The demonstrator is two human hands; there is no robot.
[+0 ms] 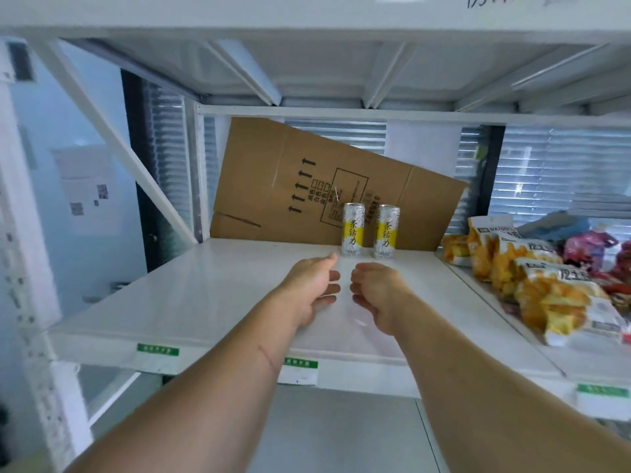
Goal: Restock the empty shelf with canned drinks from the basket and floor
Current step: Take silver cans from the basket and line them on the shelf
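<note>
Two cans point(369, 229) upright before tilted cardboard point(307, 186) (snack bags point(532, 281) right); both hands' fingers loosely curled, empty.

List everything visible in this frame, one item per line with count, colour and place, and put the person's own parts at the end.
drink cans: two, silver with yellow bands, upright side by side at the back of the shelf.
shelf: one, white, centre, carrying the cans.
cardboard sheet: one, brown, flattened, leaning tilted behind the cans.
snack bags: several, orange-yellow, lying on the shelf section to the right.
price labels: three seen, green and white, on the front shelf edges.
left hand: one, empty, fingers loosely curled, in front of the cans.
right hand: one, empty, fingers curled, beside the left hand.
</note>
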